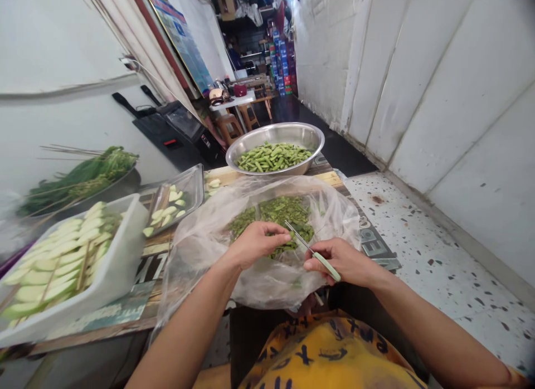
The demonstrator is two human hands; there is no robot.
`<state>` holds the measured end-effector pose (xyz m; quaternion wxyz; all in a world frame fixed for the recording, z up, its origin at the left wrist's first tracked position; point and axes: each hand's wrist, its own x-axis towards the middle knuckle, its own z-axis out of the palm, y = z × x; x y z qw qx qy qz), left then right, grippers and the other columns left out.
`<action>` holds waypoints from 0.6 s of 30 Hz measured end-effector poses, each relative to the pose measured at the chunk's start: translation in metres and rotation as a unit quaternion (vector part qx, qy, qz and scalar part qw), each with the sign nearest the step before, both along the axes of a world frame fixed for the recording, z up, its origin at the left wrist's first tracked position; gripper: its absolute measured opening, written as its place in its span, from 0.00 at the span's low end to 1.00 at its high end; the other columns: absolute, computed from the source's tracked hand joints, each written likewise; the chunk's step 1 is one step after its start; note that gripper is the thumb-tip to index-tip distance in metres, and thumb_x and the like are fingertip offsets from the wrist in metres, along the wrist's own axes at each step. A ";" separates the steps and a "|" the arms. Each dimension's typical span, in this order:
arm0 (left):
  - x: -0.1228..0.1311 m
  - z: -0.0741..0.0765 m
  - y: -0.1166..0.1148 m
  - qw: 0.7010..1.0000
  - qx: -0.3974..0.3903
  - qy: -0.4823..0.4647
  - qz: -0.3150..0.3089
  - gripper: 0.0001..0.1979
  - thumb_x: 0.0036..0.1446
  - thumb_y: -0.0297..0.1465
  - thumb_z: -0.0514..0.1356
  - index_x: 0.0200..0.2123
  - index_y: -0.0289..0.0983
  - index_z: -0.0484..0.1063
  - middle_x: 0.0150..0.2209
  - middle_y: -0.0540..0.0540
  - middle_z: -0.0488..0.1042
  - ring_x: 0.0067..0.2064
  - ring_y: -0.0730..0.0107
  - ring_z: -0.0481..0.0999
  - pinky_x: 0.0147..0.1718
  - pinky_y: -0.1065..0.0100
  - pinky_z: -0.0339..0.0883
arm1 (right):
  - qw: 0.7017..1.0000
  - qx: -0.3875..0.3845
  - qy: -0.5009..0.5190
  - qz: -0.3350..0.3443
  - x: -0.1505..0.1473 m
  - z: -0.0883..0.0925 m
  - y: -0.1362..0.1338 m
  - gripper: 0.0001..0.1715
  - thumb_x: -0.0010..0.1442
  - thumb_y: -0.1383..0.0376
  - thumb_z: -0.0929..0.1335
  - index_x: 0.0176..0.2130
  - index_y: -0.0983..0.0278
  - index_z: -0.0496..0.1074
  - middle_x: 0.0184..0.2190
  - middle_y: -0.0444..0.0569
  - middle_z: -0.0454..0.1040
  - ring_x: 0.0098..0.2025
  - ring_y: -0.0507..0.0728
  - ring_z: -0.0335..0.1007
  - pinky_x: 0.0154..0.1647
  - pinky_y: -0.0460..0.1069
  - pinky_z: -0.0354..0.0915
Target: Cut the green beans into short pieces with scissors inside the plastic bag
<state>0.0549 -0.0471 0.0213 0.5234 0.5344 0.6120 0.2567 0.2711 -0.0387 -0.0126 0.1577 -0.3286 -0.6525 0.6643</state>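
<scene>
Green pod point(292, 234): probably handling light, firm, slightly slick; calling for a fingertip hold at one end, clear of the scissors point(320, 258). Pinching it with the left hand point(263, 238) over the plastic bag point(267, 286); gripping the scissors with the right hand point(349, 261).
</scene>
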 end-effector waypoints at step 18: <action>-0.002 -0.002 0.004 1.000 -0.011 -0.005 -0.017 0.16 0.44 0.41 0.65 0.30 0.32 0.73 0.16 0.56 0.58 0.18 0.81 0.53 0.18 0.74 0.44 | 0.999 0.025 -0.027 -0.033 0.002 -0.010 0.000 0.22 0.52 0.49 0.70 0.28 0.66 0.69 0.14 0.38 0.58 0.15 0.48 0.57 0.15 0.43 0.52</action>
